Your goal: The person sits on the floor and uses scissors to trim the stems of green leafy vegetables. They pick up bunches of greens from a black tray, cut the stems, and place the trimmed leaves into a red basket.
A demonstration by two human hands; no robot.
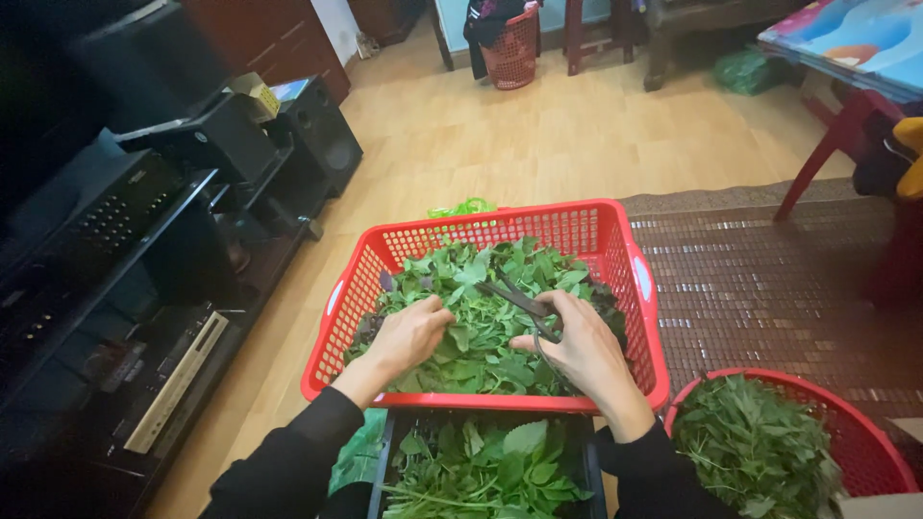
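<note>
A red rectangular plastic basket (615,240) sits on the floor in front of me, filled with green leafy herbs (461,288). My left hand (409,336) reaches into the leaves on the left side, fingers curled around some greens. My right hand (582,346) is over the right side of the basket and grips a pair of dark scissors (514,296), whose blades point up and left over the leaves. Both arms wear black sleeves.
A dark crate (385,452) of leafy stems lies just below the red basket. A round red basket (865,442) of greens stands at lower right on a woven brown mat (769,279). Black audio equipment (144,250) lines the left. A red stool (836,144) stands at right.
</note>
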